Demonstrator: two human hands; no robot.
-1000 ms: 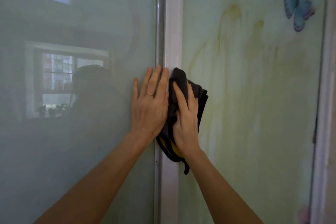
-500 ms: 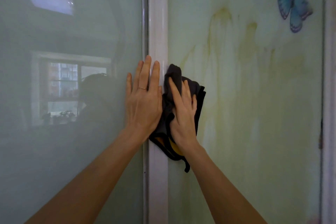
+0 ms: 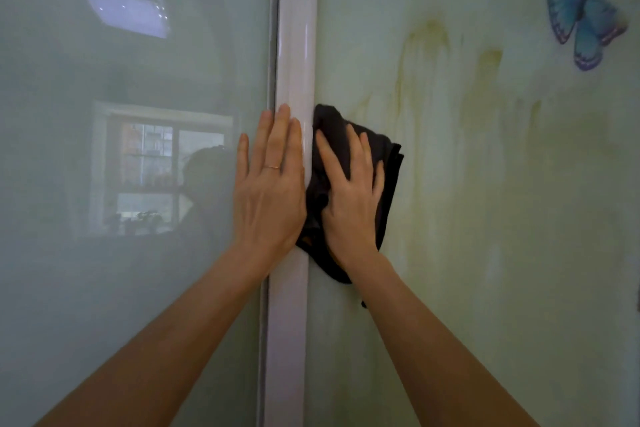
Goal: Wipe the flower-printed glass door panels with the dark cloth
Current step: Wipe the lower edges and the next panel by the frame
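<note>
- Rightward is where the dark cloth (image 3: pixel 386 152) has gone. A second ago it lay across the white door frame (image 3: pixel 294 45); now it sits wholly on the right glass door panel (image 3: pixel 485 218), with its left edge just beside the frame.
- Head view: the right hand (image 3: pixel 351 198) lies flat on the cloth, its fingers (image 3: pixel 330 156) straight and spread. It presses the cloth against the glass rather than clutching it.
- The left hand (image 3: pixel 268 191) is also flat, fingers released and holding nothing. Its palm rests on the left glass door panel (image 3: pixel 121 288), and the fingers have crept onto the frame, which they barely reached before. It looks like a brace.
- A ring (image 3: pixel 272 167) shows on that hand.
- Yellowish streaks (image 3: pixel 426 42) run down the right panel, up and to the right of the cloth and apart from it. A blue butterfly print (image 3: pixel 581 17) sits further right and higher.
- My reading is that the frame edge is done and the wipe is starting across the right panel. Most of that glass, streaks included, still looks unwiped.
- The left panel mirrors a window (image 3: pixel 156 166), and its state I cannot judge.
</note>
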